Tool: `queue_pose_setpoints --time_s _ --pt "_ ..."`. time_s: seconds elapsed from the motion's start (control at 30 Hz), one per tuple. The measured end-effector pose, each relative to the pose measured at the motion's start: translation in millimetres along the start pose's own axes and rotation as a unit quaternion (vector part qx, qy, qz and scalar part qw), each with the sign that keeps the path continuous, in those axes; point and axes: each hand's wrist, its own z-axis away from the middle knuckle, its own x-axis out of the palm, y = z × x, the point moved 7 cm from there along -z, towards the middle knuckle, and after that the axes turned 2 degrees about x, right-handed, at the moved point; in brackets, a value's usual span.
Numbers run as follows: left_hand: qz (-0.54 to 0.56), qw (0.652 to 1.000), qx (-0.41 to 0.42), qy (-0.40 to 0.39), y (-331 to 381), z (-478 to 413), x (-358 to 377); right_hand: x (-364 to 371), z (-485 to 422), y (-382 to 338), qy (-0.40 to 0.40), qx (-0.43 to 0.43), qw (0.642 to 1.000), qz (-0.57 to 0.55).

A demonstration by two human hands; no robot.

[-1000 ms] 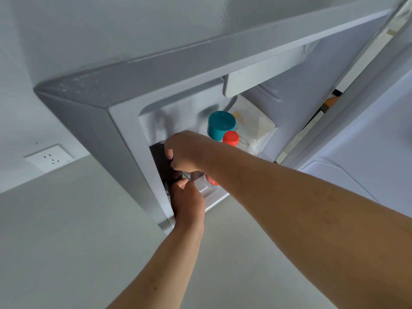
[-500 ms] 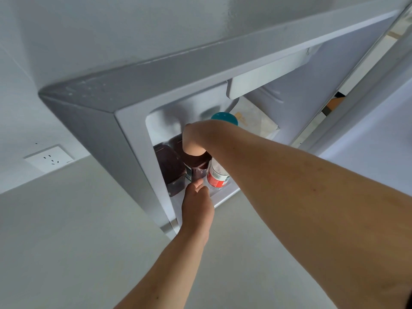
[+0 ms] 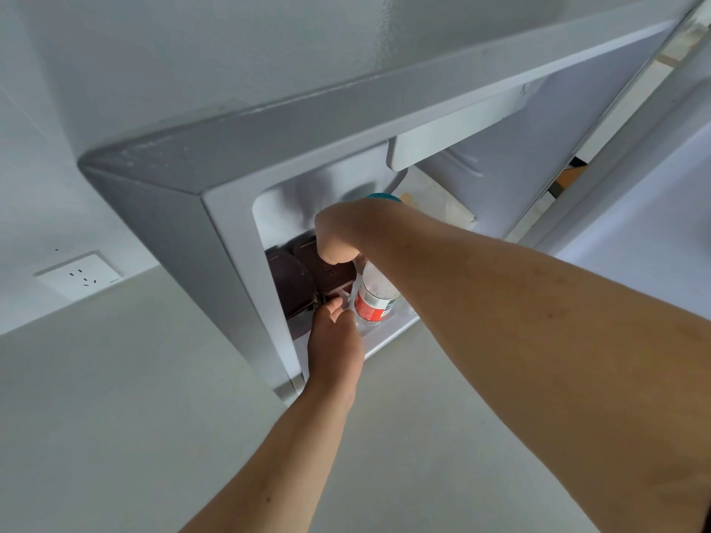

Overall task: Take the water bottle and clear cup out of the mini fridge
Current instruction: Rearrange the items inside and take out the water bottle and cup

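Observation:
The mini fridge (image 3: 231, 240) stands open below me. On its floor is a water bottle (image 3: 375, 300) with a red label; its cap is hidden under my right hand (image 3: 338, 236), which is curled over the bottle's top. Just left of the bottle a clear cup (image 3: 352, 292) shows faintly, squeezed against a dark container. My left hand (image 3: 334, 340) reaches in from below, thumb and fingers closed on the cup's lower part.
Two dark brown lidded containers (image 3: 298, 288) fill the fridge's left side. A teal cap (image 3: 381, 196) and a pale bag (image 3: 434, 203) sit behind my right arm. The fridge door (image 3: 654, 209) hangs open at right. A wall socket (image 3: 79, 275) is at left.
My right hand went from the dark container to the bottle's top, covering the red cap. My left hand shifted right, off the container's front to the cup beside the bottle.

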Motion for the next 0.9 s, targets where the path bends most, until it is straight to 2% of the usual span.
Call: queue_pose_setpoints --time_s 0.13,0.2,0.27,0.37,0.47,0.57,0.73,0.8,0.9 --pt "-0.033 0.997 0.054 -0.032 7.6 4.3 -0.6 -13.3 7.9 10.0 0.041 0.021 0.998 -0.044" --pt "-0.089 0.991 0.094 -0.045 16.3 9.5 1.6 -21.4 14.8 18.0 0.071 0.012 0.992 -0.100" --pt "-0.148 0.980 0.120 -0.055 19.0 14.3 5.1 -28.1 27.7 28.1 0.100 -0.005 0.989 -0.109" --pt "-0.203 0.960 0.188 -0.037 27.8 20.1 8.8 -25.1 44.1 53.3 0.144 0.001 0.973 -0.178" --pt "-0.225 0.948 0.222 -0.023 35.9 25.1 13.6 -9.6 62.7 74.2 0.190 0.009 0.937 -0.292" --pt "-0.267 0.929 0.257 0.003 42.1 28.5 17.9 13.0 75.7 94.2 0.243 0.037 0.901 -0.357" --pt "-0.265 0.918 0.292 0.040 49.0 37.2 19.2 53.5 102.2 131.8 0.401 0.132 0.809 -0.408" --pt "-0.259 0.920 0.291 0.045 47.1 37.4 19.0 81.4 105.4 143.1 0.411 0.181 0.785 -0.428" --pt "-0.247 0.925 0.284 0.042 44.6 36.2 19.0 131.5 96.9 152.7 0.347 0.258 0.767 -0.474"
